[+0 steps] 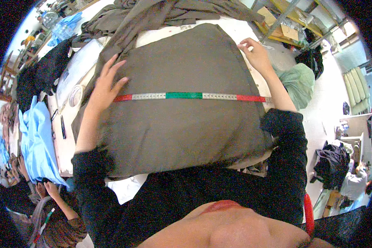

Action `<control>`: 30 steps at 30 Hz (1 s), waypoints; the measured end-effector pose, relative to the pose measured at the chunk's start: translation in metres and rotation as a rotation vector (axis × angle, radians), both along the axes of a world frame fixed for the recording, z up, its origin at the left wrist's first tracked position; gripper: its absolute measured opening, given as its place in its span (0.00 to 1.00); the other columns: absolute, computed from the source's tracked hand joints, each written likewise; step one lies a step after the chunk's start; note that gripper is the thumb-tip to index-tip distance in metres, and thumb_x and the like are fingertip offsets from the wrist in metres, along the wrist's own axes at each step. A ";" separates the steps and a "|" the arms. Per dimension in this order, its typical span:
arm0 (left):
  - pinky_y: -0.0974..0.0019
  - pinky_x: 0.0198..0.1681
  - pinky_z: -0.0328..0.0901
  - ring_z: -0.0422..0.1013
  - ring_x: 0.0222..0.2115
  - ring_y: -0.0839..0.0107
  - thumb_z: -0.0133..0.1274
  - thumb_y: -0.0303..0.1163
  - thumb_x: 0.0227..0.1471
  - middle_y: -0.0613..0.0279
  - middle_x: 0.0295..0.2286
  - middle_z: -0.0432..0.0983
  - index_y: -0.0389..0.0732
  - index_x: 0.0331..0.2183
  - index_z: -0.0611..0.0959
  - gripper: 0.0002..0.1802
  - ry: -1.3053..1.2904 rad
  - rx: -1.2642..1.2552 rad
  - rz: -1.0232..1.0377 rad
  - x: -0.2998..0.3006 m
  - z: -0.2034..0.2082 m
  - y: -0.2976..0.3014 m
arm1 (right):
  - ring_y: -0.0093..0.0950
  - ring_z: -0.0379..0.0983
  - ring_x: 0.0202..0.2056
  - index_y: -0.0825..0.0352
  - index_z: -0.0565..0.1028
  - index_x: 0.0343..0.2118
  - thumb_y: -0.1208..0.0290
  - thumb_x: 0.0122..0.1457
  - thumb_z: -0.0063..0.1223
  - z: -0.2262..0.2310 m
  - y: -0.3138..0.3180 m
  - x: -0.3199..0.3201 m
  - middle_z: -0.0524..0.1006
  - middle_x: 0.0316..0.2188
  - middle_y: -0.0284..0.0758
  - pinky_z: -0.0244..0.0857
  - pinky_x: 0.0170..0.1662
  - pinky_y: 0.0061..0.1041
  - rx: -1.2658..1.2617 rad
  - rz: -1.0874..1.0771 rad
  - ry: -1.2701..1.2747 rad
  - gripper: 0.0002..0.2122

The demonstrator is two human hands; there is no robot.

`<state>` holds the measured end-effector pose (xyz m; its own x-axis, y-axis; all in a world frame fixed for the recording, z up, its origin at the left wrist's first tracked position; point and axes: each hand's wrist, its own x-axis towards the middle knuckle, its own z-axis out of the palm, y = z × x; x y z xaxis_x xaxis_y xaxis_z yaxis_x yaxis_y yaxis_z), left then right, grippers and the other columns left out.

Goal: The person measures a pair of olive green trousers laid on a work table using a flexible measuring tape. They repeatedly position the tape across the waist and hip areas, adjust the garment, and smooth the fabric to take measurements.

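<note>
A dark brown cloth lies spread flat in front of me on a pale table. Across its middle runs a tape measure with red, white and green sections. My left hand rests with spread fingers on the cloth's left side, just above the tape's red end. At the far right edge of the cloth is my right hand, thumb and fingertips drawn together in what looks like a light pinch on that edge. The tape's other end passes near my right forearm.
More brown cloth is heaped at the far side. Light blue fabric and black fabric lie left, with a tape roll. A co-worker's hand shows lower left. Green fabric and a shelf rack stand right.
</note>
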<state>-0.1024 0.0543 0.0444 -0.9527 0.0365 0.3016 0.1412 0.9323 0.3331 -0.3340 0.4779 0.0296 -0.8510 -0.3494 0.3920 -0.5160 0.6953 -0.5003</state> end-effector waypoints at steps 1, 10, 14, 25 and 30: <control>0.53 0.61 0.56 0.60 0.60 0.53 0.52 0.35 0.58 0.54 0.60 0.61 0.45 0.55 0.73 0.23 0.080 -0.006 -0.029 0.022 0.007 -0.002 | 0.41 0.77 0.31 0.69 0.78 0.30 0.56 0.59 0.55 0.006 0.015 0.020 0.79 0.27 0.46 0.69 0.39 0.37 -0.007 -0.004 0.023 0.17; 0.57 0.49 0.65 0.71 0.46 0.53 0.49 0.44 0.62 0.46 0.45 0.74 0.39 0.50 0.77 0.22 -0.065 0.020 0.936 0.241 -0.032 -0.078 | 0.21 0.64 0.21 0.71 0.77 0.29 0.56 0.59 0.58 0.012 0.076 0.209 0.72 0.18 0.34 0.59 0.27 0.23 0.107 -0.383 -0.398 0.18; 0.61 0.39 0.65 0.72 0.32 0.62 0.50 0.46 0.61 0.49 0.32 0.77 0.39 0.47 0.78 0.21 -0.105 0.281 1.004 0.267 -0.069 -0.091 | 0.28 0.71 0.28 0.67 0.76 0.29 0.60 0.52 0.65 -0.004 0.070 0.221 0.76 0.28 0.34 0.64 0.32 0.28 0.104 -0.378 -0.303 0.14; 0.69 0.33 0.65 0.72 0.30 0.72 0.53 0.29 0.59 0.55 0.28 0.78 0.34 0.40 0.76 0.10 -0.049 0.431 0.857 0.264 -0.074 -0.090 | 0.24 0.70 0.25 0.68 0.76 0.31 0.65 0.57 0.60 -0.020 0.076 0.215 0.77 0.23 0.34 0.64 0.32 0.25 -0.045 -0.469 -0.191 0.10; 0.68 0.38 0.67 0.75 0.32 0.71 0.56 0.30 0.57 0.50 0.32 0.82 0.33 0.41 0.78 0.12 0.027 0.406 0.920 0.261 -0.070 -0.070 | 0.31 0.73 0.28 0.68 0.75 0.32 0.65 0.58 0.59 -0.030 0.092 0.212 0.78 0.26 0.39 0.66 0.35 0.29 0.078 -0.495 -0.060 0.10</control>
